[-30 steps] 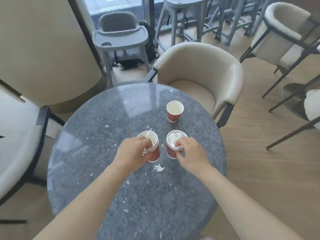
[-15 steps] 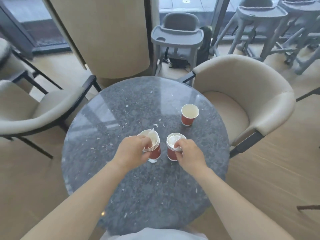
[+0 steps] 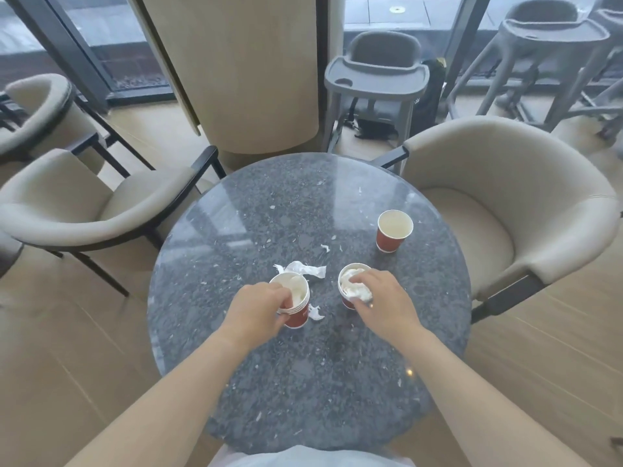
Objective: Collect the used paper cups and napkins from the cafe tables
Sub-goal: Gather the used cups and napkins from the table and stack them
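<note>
Gripping the cup stack point(image 3: 294, 303) at its rim, the left hand point(image 3: 258, 306) has its fingers hooked inside, on white paper there; that hold looks meant to steady the nested cups while waste is tucked in. The right hand point(image 3: 384, 299) lies over the second cup point(image 3: 352, 289), fingers curled on the crumpled napkin point(image 3: 354, 287) in its mouth, likely packing it down so the cup can be carried as one load. Both cups stand near the middle of the round bench point(image 3: 269, 382), the stack at about 9 o'clock of the second cup.

A third cup point(image 3: 393, 230) stands alone at 1 o'clock, upright, open and seemingly empty. A torn napkin point(image 3: 305, 269) lies flat just behind the stack at 12 o'clock, and a scrap point(image 3: 315, 312) sits just beside its base at 3 o'clock; both remain to be gathered.

Cups are thin red paper with white lining and rolled rims, tapering downward. Napkins are soft, creased tissue. Polished, speckled grey stone makes up the glossy benchtop, dotted with white crumbs.
</note>
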`<state>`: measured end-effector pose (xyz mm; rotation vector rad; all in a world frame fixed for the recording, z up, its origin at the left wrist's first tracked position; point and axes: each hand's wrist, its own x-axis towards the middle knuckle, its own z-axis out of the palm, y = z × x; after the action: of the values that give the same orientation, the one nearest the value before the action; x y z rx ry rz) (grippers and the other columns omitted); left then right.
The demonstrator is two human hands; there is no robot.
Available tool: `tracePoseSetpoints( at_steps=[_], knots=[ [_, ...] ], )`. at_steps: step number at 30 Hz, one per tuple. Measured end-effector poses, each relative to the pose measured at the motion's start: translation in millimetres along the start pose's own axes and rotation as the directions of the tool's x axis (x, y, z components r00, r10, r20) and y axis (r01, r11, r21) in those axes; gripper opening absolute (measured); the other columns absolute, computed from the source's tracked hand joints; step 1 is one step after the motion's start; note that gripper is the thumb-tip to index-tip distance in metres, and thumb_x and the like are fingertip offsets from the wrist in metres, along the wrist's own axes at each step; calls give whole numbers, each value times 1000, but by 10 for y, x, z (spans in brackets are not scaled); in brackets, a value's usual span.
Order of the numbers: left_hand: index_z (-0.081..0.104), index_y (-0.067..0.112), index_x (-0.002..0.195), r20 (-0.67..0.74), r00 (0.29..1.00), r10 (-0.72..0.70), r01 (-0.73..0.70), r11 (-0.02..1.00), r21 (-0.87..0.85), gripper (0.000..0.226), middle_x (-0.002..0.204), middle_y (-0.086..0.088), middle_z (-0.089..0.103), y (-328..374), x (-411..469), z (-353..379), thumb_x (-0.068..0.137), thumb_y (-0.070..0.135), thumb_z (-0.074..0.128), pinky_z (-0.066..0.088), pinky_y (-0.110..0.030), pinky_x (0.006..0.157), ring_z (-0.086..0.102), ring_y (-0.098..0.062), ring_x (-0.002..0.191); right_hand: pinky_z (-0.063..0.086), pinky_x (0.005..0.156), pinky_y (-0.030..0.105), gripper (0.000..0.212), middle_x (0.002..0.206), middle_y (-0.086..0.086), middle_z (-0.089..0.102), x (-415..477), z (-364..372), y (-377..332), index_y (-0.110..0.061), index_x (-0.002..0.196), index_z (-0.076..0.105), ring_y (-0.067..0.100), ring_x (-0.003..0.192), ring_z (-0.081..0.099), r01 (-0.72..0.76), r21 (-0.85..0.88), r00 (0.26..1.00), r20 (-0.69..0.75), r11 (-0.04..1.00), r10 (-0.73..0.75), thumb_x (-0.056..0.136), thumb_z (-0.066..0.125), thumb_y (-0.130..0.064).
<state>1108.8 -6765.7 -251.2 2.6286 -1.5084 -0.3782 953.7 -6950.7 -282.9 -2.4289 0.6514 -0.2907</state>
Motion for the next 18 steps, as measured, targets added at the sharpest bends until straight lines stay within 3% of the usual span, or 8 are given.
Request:
tracePoseSetpoints(
  at_steps=[3, 9, 14, 18],
  knots=[
    [59, 22, 96, 39, 999, 10, -13, 998, 61, 13, 99, 5, 62, -47, 42, 27, 85, 27, 56, 39, -33, 79, 56, -22, 96, 31, 79, 14, 22, 102, -8, 60, 88, 41, -166, -22, 99, 60, 12, 97, 49, 26, 66, 1000, -9, 997, -26, 79, 66, -13],
    [60, 24, 98, 88, 996, 2, -12, 993, 116, 14, 102, 5, 62, -311, 128, 79, 85, 27, 56, 37, -33, 77, 57, -22, 98, 39, 91, 23, 26, 109, -4, 60, 340, 192, -487, -18, 110, 59, 14, 105, 52, 41, 94, 993, 108, 995, -51, 84, 62, -16],
    [60, 23, 94, 54, 998, -38, 31, 993, 109, 11, 97, 4, 62, -567, 235, 47, 84, 26, 55, 28, -29, 68, 57, -23, 94, 38, 87, 23, 24, 108, -4, 60, 614, 298, -563, -19, 108, 59, 16, 104, 50, 10, 50, 992, 127, 999, -17, 85, 60, -15],
    [60, 21, 95, 45, 997, -63, 60, 995, 74, 12, 99, 3, 62, -688, 421, -20, 84, 23, 55, 26, -29, 69, 56, -24, 97, 36, 82, 23, 22, 101, -2, 59, 829, 352, -559, -18, 105, 59, 18, 97, 52, -35, 24, 990, 138, 999, 32, 83, 62, -17]
  ],
)
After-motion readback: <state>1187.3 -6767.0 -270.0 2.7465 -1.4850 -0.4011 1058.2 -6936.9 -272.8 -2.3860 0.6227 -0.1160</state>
